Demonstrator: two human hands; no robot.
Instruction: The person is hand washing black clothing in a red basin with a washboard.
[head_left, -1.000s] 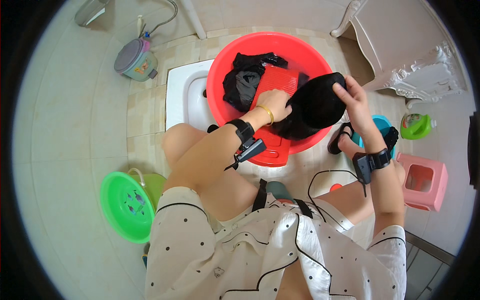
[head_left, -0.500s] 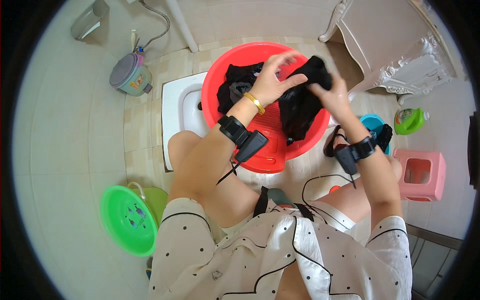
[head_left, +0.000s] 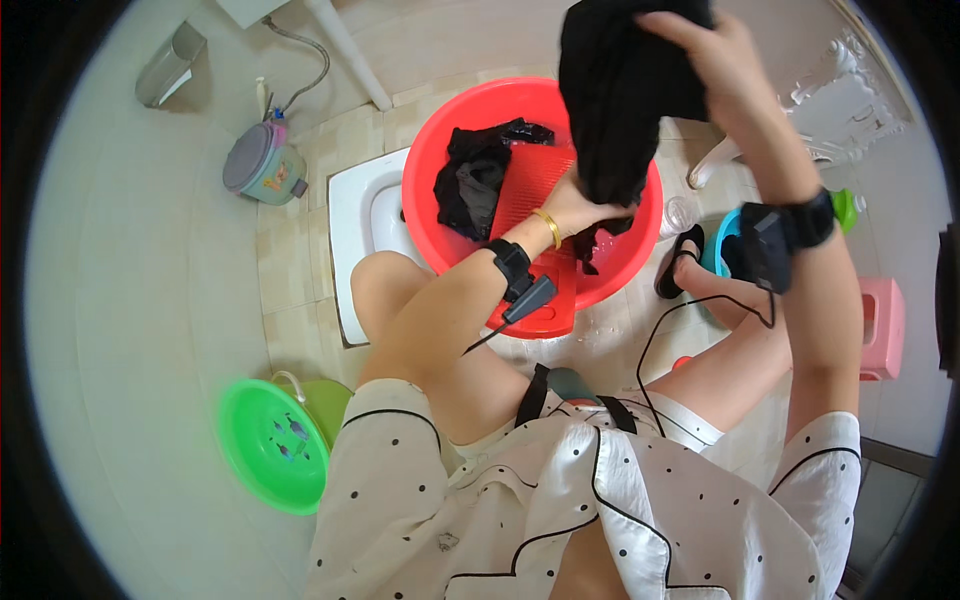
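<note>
A black garment hangs stretched above the right side of a red basin. My right hand grips it high up, near the top of the view. Lower down, my left hand is closed on the hanging end, with its fingers partly hidden behind the cloth. A red washboard leans in the basin, its lower end over the near rim. Left of the washboard lie dark wet clothes, black and grey.
A white squat toilet lies left of the basin. Near my left leg stands a green bucket. On the right are a blue basin with dark cloth, a pink stool and a green bottle. A lidded pail hangs at the wall.
My right hand has risen with the black garment, stretching it upward. My left hand has moved down and right to the cloth's lower part. The washboard shows more now.
</note>
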